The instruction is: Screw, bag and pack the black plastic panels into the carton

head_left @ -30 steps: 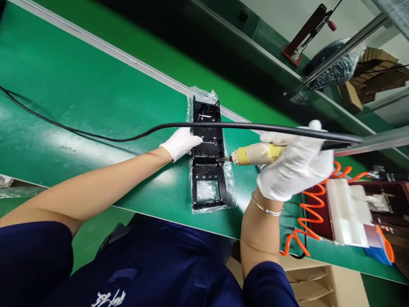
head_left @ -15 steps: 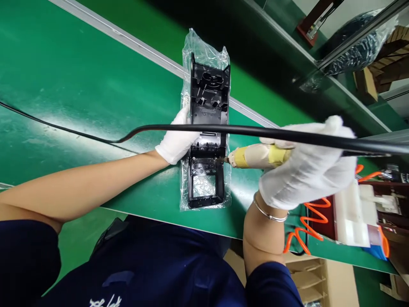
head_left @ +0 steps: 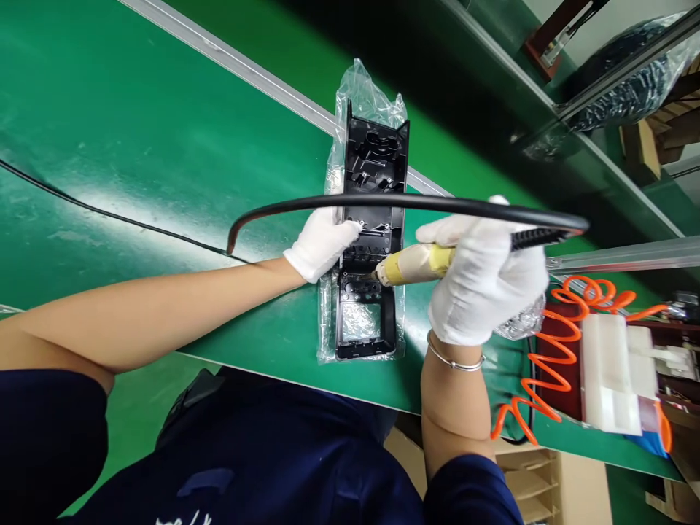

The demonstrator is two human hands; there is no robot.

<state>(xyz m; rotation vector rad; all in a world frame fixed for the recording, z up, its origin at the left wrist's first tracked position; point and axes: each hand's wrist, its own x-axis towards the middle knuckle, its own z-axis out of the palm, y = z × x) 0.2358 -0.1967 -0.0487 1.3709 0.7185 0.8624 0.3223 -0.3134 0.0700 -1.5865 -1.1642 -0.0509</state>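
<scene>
A long black plastic housing (head_left: 367,211) lies open side up on a clear plastic bag (head_left: 365,102), with a square opening at its near end. White-gloved, my left hand (head_left: 322,244) grips the housing's left wall, thumb over the edge. My right hand (head_left: 486,277), gloved too, is wrapped round an electric screwdriver (head_left: 415,264) bound in yellow and whitish tape. Its tip points left into the housing just above the square opening; whether it meets a screw is too small to tell. A thick black cord (head_left: 405,200) arches from the screwdriver across the view, above both hands.
Coiled orange air hose (head_left: 552,357) lies on the green table (head_left: 230,197) at right, beside a white block-shaped fixture (head_left: 609,372). A metal rail (head_left: 262,76) crosses the table behind the housing. Cardboard boxes (head_left: 574,481) stand below the table's edge.
My right hand has moved left with the screwdriver, whose tip has shifted from the housing's right side toward its left side. My left thumb now lies over the housing's edge. The cord arches more.
</scene>
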